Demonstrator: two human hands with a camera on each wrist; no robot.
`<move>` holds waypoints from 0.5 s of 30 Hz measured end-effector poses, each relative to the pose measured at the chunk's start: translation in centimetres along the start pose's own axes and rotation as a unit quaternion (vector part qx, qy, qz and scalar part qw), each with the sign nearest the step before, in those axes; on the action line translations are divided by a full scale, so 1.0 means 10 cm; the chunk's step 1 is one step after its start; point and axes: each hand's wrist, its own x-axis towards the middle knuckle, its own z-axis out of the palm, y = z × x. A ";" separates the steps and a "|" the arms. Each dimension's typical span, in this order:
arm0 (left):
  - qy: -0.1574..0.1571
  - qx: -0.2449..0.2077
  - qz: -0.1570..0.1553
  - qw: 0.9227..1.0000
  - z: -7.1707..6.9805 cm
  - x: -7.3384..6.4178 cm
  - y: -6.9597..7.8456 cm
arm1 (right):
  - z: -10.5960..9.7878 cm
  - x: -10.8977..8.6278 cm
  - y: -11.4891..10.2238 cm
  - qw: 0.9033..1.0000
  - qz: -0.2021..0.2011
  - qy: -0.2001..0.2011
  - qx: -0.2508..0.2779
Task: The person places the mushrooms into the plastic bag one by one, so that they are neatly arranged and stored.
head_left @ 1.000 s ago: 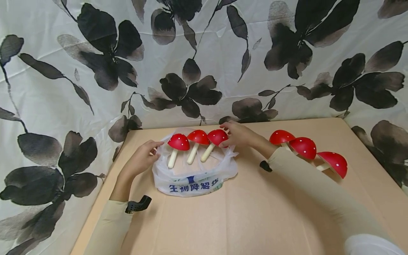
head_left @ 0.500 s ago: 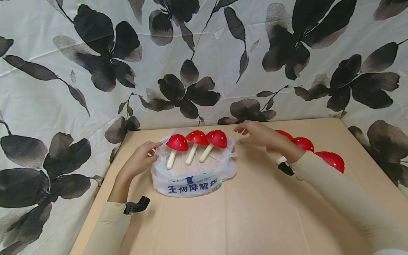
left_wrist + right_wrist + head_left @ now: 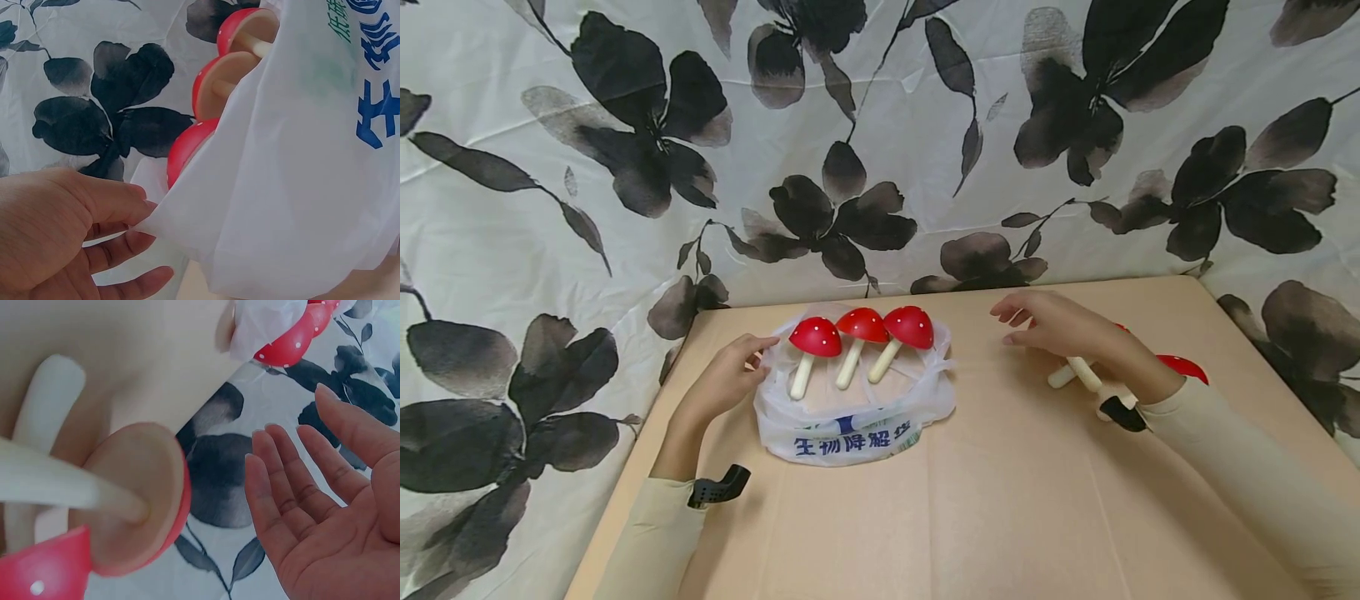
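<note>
Pinching the rim of the white plastic bag on its left side — left hand, film caught between thumb and fingers, lower fingers spaced apart just off the bag in the left wrist view. Right hand is spread: fingers loosely bent, thumb apart from them, hovering right of the bag and well clear of its rim. Three red toadstool mushrooms with white spots sit side by side in the bag's mouth: left mushroom, middle mushroom, right mushroom. Caps point to the bag's far side, cream stems to its near side; neighbouring caps touch or nearly so. Loose mushrooms of the same kind lie right of the bag, beyond a gap, partly hidden by the right hand and forearm — can't get a count. Two of their stems cross in the head view; right wrist view has one cap's tan underside facing the camera. Bag rests on a tan tabletop, blue print on its near wall. White cloth with dark flowers hangs behind the bag. Black straps on both wrists, beige sleeves below.
</note>
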 end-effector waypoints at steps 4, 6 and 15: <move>0.000 0.000 -0.003 1.000 0.01 -0.01 0.01 | -0.05 -0.13 0.06 1.000 0.006 0.006 0.008; 0.000 0.000 -0.002 1.000 0.01 -0.01 0.01 | -0.07 -0.19 0.08 1.000 0.014 0.007 0.007; 0.004 -0.002 0.001 1.000 0.03 -0.02 0.00 | -0.14 -0.52 0.23 0.999 0.044 0.013 0.015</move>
